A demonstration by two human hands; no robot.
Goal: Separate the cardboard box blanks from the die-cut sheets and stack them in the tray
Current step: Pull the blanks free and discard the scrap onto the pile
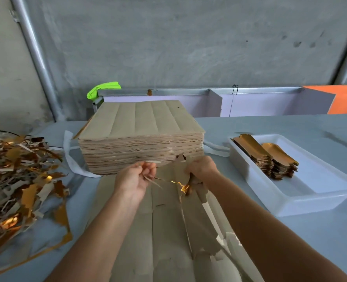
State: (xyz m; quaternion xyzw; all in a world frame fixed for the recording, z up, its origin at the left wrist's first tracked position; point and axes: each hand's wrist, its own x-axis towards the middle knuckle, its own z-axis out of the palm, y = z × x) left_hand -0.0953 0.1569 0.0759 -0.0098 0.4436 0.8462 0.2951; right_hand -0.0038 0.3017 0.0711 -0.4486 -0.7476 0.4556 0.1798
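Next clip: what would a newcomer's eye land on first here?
Probably the tall stack of die-cut sheets at the table's centre, with both hands tearing a sheet just in front of it. Next, the glinting gold scrap pile at left and the white tray of blanks at right.

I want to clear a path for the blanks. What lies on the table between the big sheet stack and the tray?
In the head view, a crumpled white strip lies on the table between the stack and the tray; otherwise bare.
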